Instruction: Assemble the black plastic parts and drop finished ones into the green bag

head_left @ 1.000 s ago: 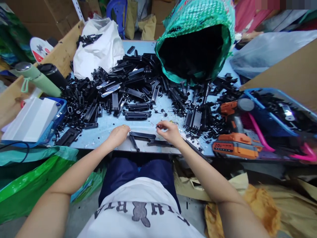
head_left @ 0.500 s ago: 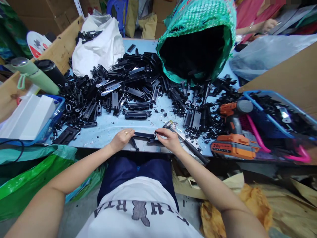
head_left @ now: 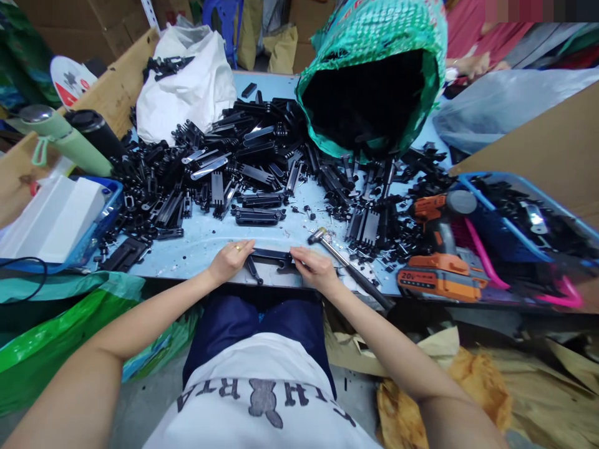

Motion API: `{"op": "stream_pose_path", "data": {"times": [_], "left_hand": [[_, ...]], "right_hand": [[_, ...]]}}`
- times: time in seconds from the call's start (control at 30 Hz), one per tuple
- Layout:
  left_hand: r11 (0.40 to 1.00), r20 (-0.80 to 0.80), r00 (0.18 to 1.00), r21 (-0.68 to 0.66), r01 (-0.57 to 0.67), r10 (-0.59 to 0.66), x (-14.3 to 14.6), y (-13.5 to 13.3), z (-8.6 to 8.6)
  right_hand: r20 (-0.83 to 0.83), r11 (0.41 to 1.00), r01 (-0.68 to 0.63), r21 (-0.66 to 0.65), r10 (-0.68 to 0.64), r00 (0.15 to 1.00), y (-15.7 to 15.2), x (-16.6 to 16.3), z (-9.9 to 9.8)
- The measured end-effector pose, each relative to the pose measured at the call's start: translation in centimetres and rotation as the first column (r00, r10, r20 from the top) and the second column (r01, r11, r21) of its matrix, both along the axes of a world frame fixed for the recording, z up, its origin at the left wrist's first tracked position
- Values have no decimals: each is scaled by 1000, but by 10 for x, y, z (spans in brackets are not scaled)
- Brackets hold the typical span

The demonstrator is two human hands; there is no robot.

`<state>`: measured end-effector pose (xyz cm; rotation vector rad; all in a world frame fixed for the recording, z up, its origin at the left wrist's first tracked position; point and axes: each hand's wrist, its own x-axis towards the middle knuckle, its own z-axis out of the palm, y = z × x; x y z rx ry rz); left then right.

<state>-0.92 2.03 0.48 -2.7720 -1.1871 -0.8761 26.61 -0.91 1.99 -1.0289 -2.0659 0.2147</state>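
Note:
Between my hands, at the table's front edge, lies a long black plastic bracket (head_left: 271,254) with a short arm hanging down at its left end. My left hand (head_left: 230,260) is closed round the left end, fingers pinched on it. The right end is pinched by my right hand (head_left: 316,267), whose fingertips hide that end. Just right of my right hand, a hammer (head_left: 349,265) lies slanted, its head away from me. Two assembled black brackets (head_left: 258,216) lie a little beyond my hands.
A heap of black parts (head_left: 253,149) spreads behind, below a green woven sack (head_left: 322,68) and a white bag (head_left: 182,93). At right are an orange cordless drill (head_left: 435,274) and a blue basket (head_left: 505,218). Two bottles (head_left: 84,149) stand left. Another person's hand (head_left: 477,65) shows at back right.
My right fingers have shifted slightly left and closed down over the bracket's right end. My left hand has hardly moved. The other person's hand at the back has moved left.

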Motion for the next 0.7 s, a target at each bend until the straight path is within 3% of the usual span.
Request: {"op": "stream_pose_path", "data": {"times": [0.13,0.2,0.37,0.5,0.7], "left_hand": [[994,-59,993,49,-95,98,17,-9,13],[997,-114,991,35,-68,72,37,-15,21],[968,-280,956,-250,16,-88,83,-14,31],[944,-251,952,-318,90,-176,85,-6,28],[936,-222,965,-347,59,-143,84,-6,26]], "right_hand": [[81,998,-31,57,27,996,-1,5,-4],[121,996,-80,43,74,990,-4,7,-5],[205,998,-56,33,48,978,-9,15,-15],[318,991,-134,7,124,940,0,26,-20],[433,959,-277,-55,273,859,22,37,-12]]}}
